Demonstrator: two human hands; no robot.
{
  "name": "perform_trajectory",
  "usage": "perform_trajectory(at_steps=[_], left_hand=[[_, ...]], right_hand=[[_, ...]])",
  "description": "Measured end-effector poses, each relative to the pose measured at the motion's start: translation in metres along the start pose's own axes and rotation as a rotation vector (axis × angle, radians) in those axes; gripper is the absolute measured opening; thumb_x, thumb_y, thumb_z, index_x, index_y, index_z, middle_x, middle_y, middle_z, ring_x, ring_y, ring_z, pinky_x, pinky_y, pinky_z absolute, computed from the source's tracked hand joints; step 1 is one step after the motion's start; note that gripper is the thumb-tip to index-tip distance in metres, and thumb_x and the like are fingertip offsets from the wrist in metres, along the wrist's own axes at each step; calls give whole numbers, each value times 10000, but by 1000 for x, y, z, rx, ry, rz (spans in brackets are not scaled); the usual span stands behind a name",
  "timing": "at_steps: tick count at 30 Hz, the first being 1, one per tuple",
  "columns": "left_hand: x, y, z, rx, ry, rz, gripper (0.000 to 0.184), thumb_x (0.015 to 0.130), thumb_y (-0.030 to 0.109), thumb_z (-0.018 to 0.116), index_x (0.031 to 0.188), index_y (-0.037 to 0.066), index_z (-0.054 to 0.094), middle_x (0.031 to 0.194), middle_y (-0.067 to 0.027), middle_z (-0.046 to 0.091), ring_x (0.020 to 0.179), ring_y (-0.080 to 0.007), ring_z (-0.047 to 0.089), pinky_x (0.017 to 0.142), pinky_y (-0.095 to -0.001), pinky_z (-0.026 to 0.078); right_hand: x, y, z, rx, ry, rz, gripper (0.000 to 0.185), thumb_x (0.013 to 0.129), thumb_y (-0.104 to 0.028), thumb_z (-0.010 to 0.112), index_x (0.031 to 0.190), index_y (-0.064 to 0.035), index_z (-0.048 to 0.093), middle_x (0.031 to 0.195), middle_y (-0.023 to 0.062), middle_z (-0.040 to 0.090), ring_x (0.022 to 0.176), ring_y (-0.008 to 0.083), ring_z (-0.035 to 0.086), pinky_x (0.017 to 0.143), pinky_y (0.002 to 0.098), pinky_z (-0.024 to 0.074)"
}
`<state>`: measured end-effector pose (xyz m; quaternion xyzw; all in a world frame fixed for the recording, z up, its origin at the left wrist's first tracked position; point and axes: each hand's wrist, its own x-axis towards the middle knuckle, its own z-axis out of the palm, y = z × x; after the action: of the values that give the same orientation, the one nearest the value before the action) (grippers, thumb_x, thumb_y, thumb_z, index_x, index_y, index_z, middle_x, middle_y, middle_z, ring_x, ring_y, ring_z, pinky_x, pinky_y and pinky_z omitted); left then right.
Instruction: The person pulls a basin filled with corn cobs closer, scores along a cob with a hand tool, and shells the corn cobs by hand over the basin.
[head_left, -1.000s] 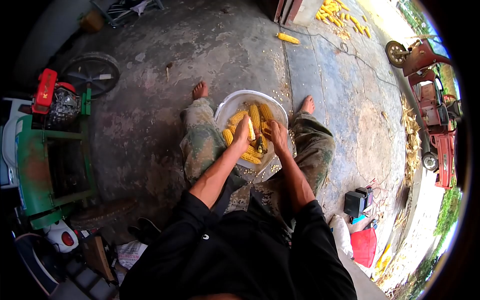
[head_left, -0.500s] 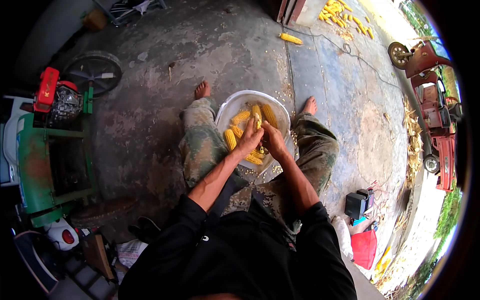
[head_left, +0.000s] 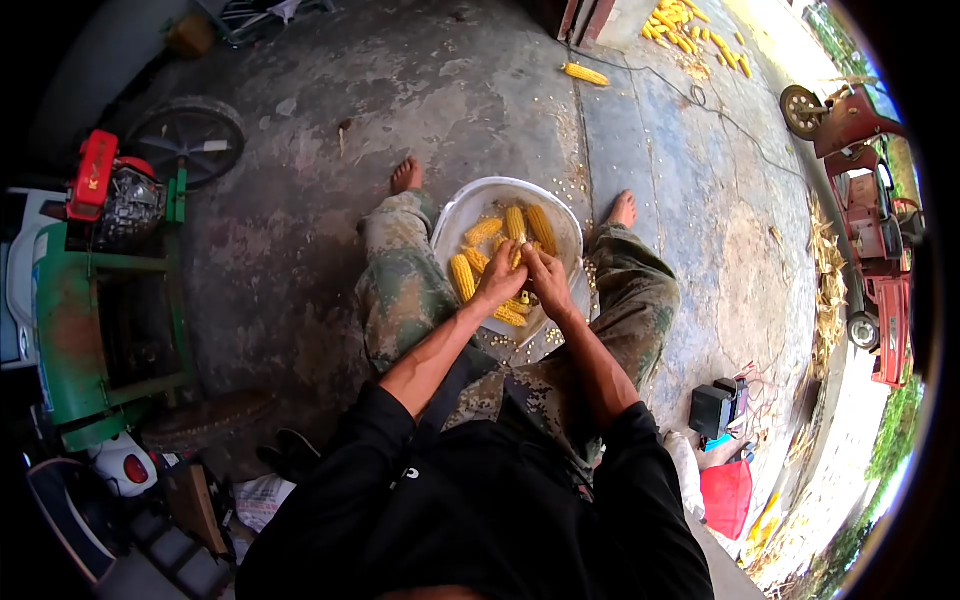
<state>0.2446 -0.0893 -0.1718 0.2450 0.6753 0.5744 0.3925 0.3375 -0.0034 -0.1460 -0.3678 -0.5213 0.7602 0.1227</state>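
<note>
At the centre of the frame, a person's left hand [head_left: 497, 276] curls closed around a corn ear [head_left: 518, 244], mostly hidden, above a white tub [head_left: 458, 213] of yellow ears [head_left: 541, 230]. The right hand [head_left: 547, 283] bends in against it; its grip is unclear. A slipping thumb could drop the ear, or a hard push could scatter kernels past the rim onto the concrete floor [head_left: 290, 250].

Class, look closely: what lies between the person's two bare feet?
In the head view, a white basin holding corn cobs sits between the left foot and the right foot.
</note>
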Motion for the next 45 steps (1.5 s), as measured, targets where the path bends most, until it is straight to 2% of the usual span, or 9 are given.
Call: perform_trajectory(at_steps=[12,15,17,23,27,32,41,43,45], left_hand=[[0,13,-4,-343,-131,-231,387,880,261,611,1192,52,517,877,-43,605,779,-198,600,689,-342,499],[4,-2,-2,-303,-127,-202,237,947,193,551,1168,117,515,852,8,564,676,-72,530,508,-218,428],[7,-13,1,-98,11,134,254,936,160,574,1173,92,513,909,-15,591,764,-97,570,626,-256,488],[7,-13,2,167,56,87,400,855,157,608,1208,4,500,1059,-154,606,1005,-227,595,857,-353,489],[-1,8,2,-229,-184,-150,471,875,155,547,1311,31,422,1161,-73,526,1126,-172,511,945,-331,436],[-7,40,-9,-292,-308,-23,506,928,248,469,1383,47,380,1164,-52,521,1123,-155,486,961,-299,405],[-3,18,-11,-247,-274,-159,644,893,199,532,1478,118,277,956,-21,524,724,-84,502,532,-235,419],[-2,17,-13,-195,-303,-310,672,909,213,554,1506,173,248,1302,-33,470,1129,-154,489,803,-358,495],[-1,9,-12,-191,-283,-317,685,909,219,561,1510,175,235,1300,-36,466,1101,-149,497,778,-345,495]], right_hand=[[1,-3,-6,208,-37,89,372,997,-368,427,1029,-29,577,837,57,595,714,166,602,616,310,526],[0,-5,-3,232,-25,104,381,991,-392,431,1073,-50,576,902,50,596,749,178,607,633,310,524],[-2,-9,3,232,9,110,389,987,-404,436,1072,-53,579,903,40,588,749,171,600,634,303,518],[3,-9,-5,-9,-16,188,412,938,-437,569,1046,-41,610,881,32,583,735,132,581,627,262,496],[5,-10,-12,-127,-75,107,398,941,-395,592,1023,-7,624,859,30,594,717,107,566,608,249,480],[-3,-22,-7,71,-85,80,397,976,-389,554,980,-4,648,741,2,578,579,79,523,494,239,406],[5,-4,-16,192,-169,158,345,1005,-340,518,1061,-17,623,779,-5,585,633,89,557,561,234,464],[1,-4,-14,207,-157,167,341,1006,-340,515,1067,-21,622,800,-2,591,653,92,561,571,236,467],[1,-3,-14,221,-145,174,338,1007,-339,513,1072,-26,622,820,0,597,673,95,565,581,238,469]])
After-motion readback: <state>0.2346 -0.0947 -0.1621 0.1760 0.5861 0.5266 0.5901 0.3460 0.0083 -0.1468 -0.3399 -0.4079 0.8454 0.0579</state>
